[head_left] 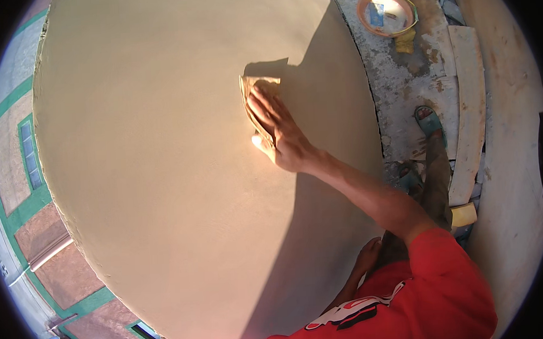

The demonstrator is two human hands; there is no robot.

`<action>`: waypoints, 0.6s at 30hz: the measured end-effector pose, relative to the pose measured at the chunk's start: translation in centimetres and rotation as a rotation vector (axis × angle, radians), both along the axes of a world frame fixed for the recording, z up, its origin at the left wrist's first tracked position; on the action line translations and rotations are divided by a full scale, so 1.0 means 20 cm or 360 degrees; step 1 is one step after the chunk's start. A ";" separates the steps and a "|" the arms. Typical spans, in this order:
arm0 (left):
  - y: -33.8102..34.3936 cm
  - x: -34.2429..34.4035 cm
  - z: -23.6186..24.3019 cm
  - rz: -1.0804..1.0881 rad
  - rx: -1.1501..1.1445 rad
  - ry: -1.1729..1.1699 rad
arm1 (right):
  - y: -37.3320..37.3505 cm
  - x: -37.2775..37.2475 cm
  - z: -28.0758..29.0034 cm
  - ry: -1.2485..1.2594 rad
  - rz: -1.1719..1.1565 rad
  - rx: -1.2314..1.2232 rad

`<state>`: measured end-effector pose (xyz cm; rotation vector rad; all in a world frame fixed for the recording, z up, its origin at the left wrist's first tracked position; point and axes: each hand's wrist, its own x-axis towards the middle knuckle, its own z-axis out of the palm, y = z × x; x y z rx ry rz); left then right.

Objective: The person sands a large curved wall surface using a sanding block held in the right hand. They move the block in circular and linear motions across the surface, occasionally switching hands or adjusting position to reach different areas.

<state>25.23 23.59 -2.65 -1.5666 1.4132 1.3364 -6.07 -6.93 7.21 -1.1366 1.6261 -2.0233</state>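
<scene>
My right hand [275, 124] presses a tan, flat pad or folded sheet [260, 81] against the broad, smooth beige plastered wall [150, 162], with its fingers bent over the pad and its thumb at the lower left. The hand and pad cast a dark shadow on the plaster. Down by my red shirt, my left hand [366, 256] is near the shadowed part of the wall, its fingers loosely extended with no object visible in them.
On the rough ledge [395, 85] at right sit an orange-rimmed basin [364, 2] and a yellow sponge [405, 42]. My sandalled feet [427, 119] stand there beside long boards [465, 88]. Another yellow block [463, 214] lies lower. A green-trimmed building [25, 222] shows beyond the wall's left edge.
</scene>
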 end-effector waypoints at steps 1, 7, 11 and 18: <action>-0.03 -0.02 0.01 0.0010 0.0007 0.0027 | -0.13 -0.26 -0.01 -0.0230 -0.0067 0.0115; -0.02 -0.03 0.09 0.0183 -0.0029 0.0153 | 0.13 0.16 0.36 0.0106 0.0382 -0.0273; -0.04 0.01 0.11 -0.0016 -0.0104 0.0089 | -0.07 -0.08 0.32 0.0175 0.0033 -0.0025; 0.00 0.10 0.05 0.0109 -0.0113 0.0158 | 0.04 0.05 0.63 0.0378 0.0238 -0.0323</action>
